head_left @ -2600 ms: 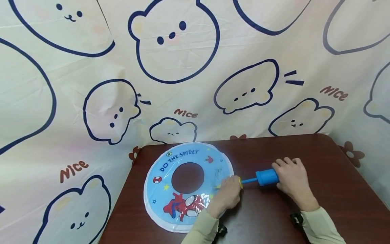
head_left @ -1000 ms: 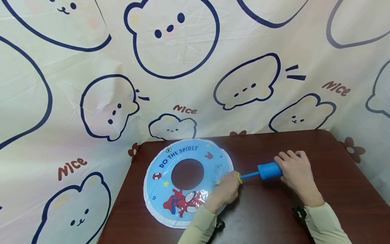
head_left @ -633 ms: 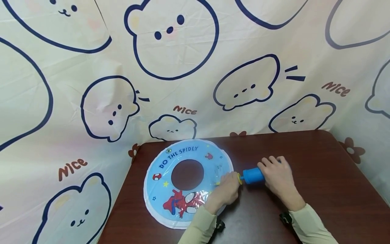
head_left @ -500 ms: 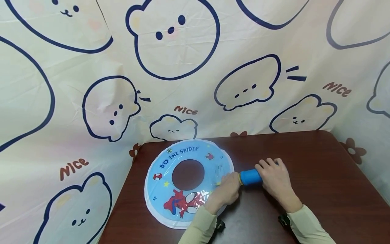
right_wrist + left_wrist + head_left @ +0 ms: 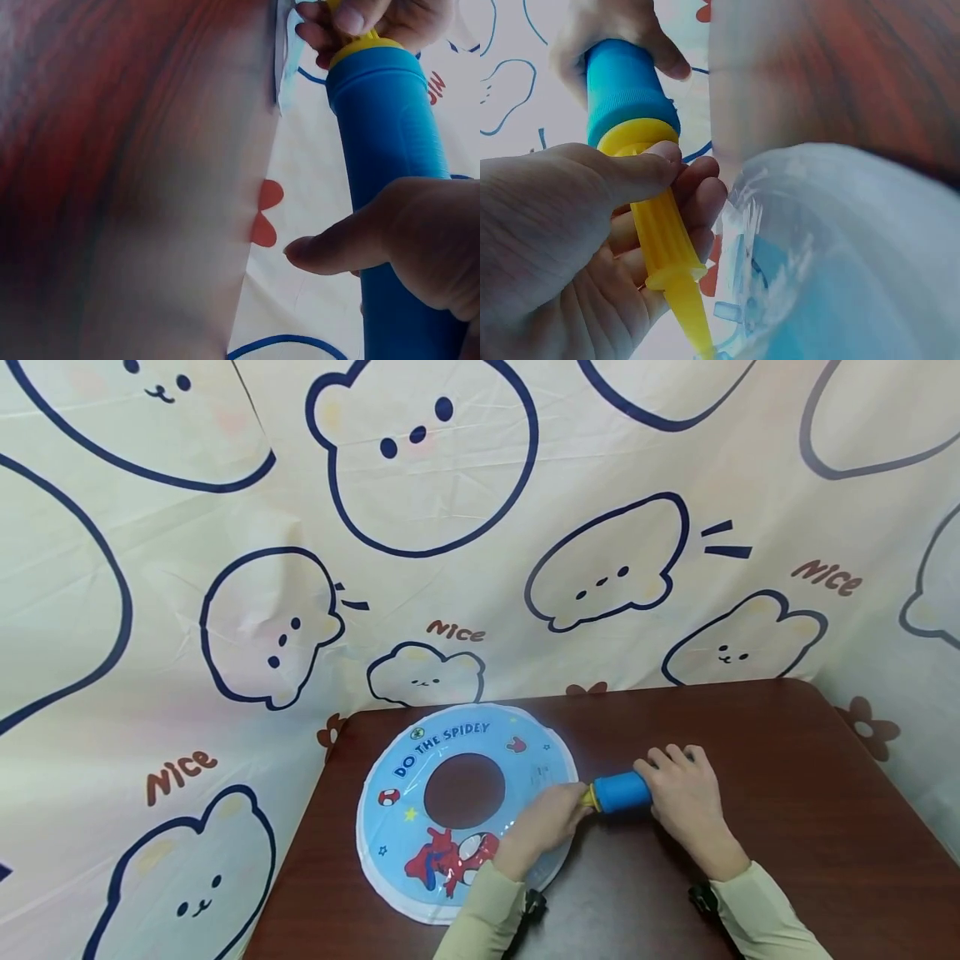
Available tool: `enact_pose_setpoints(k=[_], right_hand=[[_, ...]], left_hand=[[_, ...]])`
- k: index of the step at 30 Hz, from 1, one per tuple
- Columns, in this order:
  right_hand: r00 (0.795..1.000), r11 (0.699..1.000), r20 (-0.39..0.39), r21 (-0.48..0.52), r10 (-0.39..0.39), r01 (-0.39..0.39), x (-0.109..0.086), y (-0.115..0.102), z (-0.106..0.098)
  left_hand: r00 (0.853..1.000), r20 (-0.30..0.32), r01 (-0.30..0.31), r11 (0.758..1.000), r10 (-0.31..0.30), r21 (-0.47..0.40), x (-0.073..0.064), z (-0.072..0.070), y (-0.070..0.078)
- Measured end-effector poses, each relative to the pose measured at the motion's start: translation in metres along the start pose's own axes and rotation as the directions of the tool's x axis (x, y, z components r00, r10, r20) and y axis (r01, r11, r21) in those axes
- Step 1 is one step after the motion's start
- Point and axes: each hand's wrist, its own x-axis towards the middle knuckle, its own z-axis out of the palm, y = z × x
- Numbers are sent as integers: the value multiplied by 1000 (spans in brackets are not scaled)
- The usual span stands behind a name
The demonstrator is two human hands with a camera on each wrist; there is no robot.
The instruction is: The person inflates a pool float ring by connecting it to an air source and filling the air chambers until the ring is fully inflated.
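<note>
A light-blue swim ring point(image 5: 397, 768) printed with a red cartoon figure lies on the brown table. At its right side is a hand pump with a blue barrel point(image 5: 624, 792) and a yellow nozzle point(image 5: 664, 232). My left hand point(image 5: 546, 822) pinches the nozzle between thumb and fingers. In the left wrist view the nozzle tip points down beside a clear valve point(image 5: 727, 311) at the ring's edge. My right hand point(image 5: 686, 797) grips the blue barrel, which is pushed up against the yellow end, so no rod shows between them.
The dark brown table point(image 5: 810, 818) reaches to a pale cloth backdrop point(image 5: 480, 593) with bear outlines, close behind the ring. A black strap point(image 5: 703, 900) sits at the right wrist, below the sleeve.
The right hand has slid the barrel left to the yellow end, covering the blue rod. The left hand has turned a little, and the yellow tip over the ring no longer shows.
</note>
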Motion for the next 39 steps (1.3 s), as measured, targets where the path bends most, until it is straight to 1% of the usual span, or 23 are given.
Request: enact_pose_setpoints(k=[4,6,8,10,13,15,18,23,28,30,35,38,39], right_hand=[[996,999,81,10,36,-37,-1,20,-10],[994,998,99,9,55,-56,-2,35,-17],[993,997,97,2,72,-72,-4,48,-25],[994,997,74,-9,79,-79,-5,58,-31],[997,997,35,-20,75,-74,-5,63,-38],[998,998,15,-25,62,-62,-3,60,-38],[999,999,2,-24,33,-33,1,49,-33],[1000,1000,-4,-24,-4,4,4,28,-20],[999,999,-23,-21,-30,29,4,8,-8],[999,999,-37,-17,-38,37,4,0,-3],[997,998,-50,-7,-64,64,2,-13,8],[998,998,-17,-1,-65,65,0,-13,9],[998,998,7,3,-58,58,0,-11,8]], left_hand=[[1000,-4,1,1000,-1,-15,1,1,-4],[1000,-6,11,1000,-11,-18,1,1,-6],[1000,-11,16,1000,-17,-26,1,1,-6],[1000,-21,12,1000,-13,-23,1,0,-6],[999,-46,8,1000,-8,-4,1,-2,-5],[998,-62,8,1000,-7,17,0,-2,-4],[997,-75,11,999,-8,43,0,0,-4],[997,-78,12,996,-5,93,1,2,-4],[997,-76,-13,991,24,137,2,3,-1],[997,-77,-20,990,31,139,2,3,0],[996,-80,-15,993,24,117,3,8,0],[997,-78,-6,996,14,93,4,11,-1],[997,-75,-5,996,11,85,4,11,-1]])
